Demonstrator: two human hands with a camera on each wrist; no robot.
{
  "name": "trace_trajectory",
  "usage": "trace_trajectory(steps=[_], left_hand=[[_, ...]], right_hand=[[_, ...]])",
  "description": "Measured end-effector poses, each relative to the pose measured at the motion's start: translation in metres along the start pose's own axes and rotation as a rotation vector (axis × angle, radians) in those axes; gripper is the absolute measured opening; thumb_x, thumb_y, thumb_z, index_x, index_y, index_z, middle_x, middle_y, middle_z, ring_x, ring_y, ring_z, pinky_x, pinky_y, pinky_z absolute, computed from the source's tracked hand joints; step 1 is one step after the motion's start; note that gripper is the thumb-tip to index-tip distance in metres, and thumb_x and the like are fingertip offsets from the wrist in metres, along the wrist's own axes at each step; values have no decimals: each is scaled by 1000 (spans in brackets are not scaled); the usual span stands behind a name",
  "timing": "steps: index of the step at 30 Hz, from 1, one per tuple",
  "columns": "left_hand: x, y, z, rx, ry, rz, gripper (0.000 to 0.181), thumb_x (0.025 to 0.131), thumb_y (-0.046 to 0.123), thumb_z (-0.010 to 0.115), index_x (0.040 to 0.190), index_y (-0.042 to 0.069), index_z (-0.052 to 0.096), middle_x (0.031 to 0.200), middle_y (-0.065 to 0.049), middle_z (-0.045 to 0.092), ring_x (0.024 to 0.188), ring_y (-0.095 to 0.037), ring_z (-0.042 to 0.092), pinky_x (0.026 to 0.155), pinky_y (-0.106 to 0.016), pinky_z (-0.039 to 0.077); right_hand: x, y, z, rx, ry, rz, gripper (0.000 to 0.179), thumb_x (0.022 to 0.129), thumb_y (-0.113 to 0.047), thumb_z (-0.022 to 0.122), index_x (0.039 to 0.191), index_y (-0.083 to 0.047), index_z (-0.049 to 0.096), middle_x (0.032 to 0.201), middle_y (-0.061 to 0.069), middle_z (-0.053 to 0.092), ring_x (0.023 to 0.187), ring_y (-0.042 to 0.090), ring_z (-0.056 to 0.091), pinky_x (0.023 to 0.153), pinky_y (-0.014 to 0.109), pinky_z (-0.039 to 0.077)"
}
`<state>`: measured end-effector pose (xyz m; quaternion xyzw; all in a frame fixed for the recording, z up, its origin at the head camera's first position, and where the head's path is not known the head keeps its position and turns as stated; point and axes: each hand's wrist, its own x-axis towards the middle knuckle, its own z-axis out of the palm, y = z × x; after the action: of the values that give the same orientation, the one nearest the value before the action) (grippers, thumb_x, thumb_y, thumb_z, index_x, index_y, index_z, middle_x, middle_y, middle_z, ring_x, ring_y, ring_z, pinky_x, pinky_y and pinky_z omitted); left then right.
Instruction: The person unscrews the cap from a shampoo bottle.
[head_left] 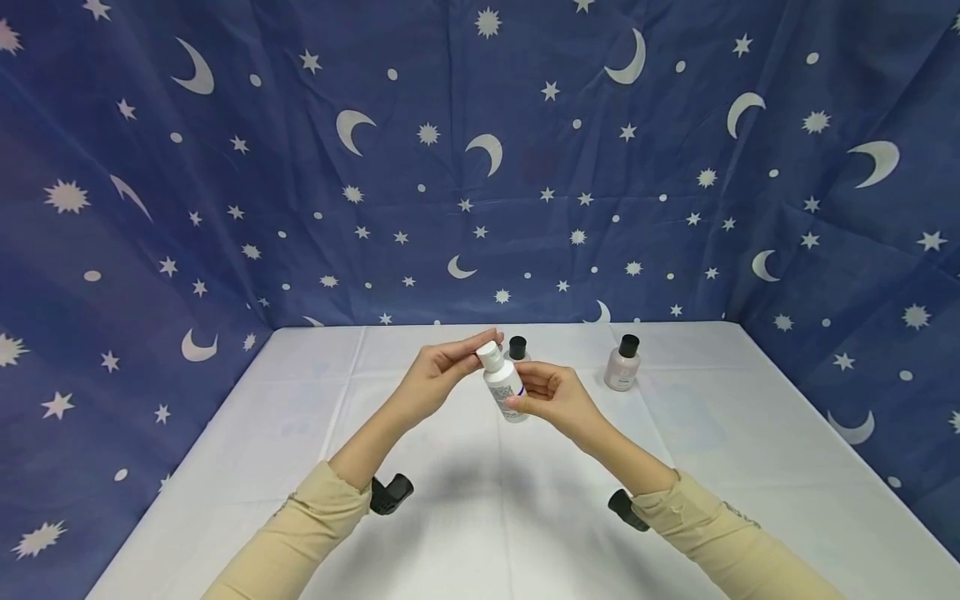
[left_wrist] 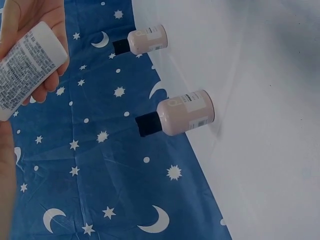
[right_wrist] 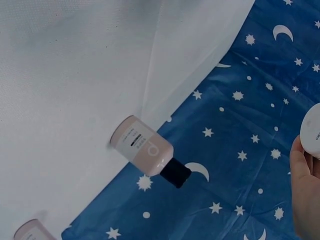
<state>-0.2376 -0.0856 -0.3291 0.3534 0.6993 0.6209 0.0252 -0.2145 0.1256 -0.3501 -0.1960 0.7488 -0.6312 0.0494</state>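
Note:
In the head view my right hand (head_left: 558, 400) grips a small white bottle (head_left: 504, 390) round its body. The bottle leans, its white cap (head_left: 490, 356) pointing up and left. My left hand (head_left: 438, 375) is at that cap, its fingers fairly straight and reaching behind it, the thumb beside it. Whether the fingertips press on the cap is hard to see. The left wrist view shows the bottle's printed back (left_wrist: 30, 65) lying against the right hand's fingers (left_wrist: 42, 92). In the right wrist view only the bottle's round white base (right_wrist: 312, 131) shows beside part of a hand (right_wrist: 306, 195).
Two pale pink bottles with black caps stand on the white-covered table (head_left: 300, 433). One pink bottle (head_left: 622, 371) is to the right; the other's black cap (head_left: 517, 347) shows just behind the white bottle. A blue curtain (head_left: 420, 183) with moons and stars hangs around the table.

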Motion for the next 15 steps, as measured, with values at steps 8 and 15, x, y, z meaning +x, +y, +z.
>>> trace_trajectory(steps=[8,15], left_hand=[[1,1,4,-10,162,-18,41,89,1,61,128,-6,53,118,-28,61,96,0,64,91,-25,53],[2,4,8,9,193,-41,41,86,-2,64,126,-5,56,112,-24,60,90,0,62,83,-19,54]], right_hand=[[0,0,-1,0,0,-5,52,82,-10,73,127,7,53,127,26,57,111,32,62,94,38,52],[0,1,-1,-6,5,2,52,82,-11,73,127,6,53,127,25,58,110,30,62,93,37,53]])
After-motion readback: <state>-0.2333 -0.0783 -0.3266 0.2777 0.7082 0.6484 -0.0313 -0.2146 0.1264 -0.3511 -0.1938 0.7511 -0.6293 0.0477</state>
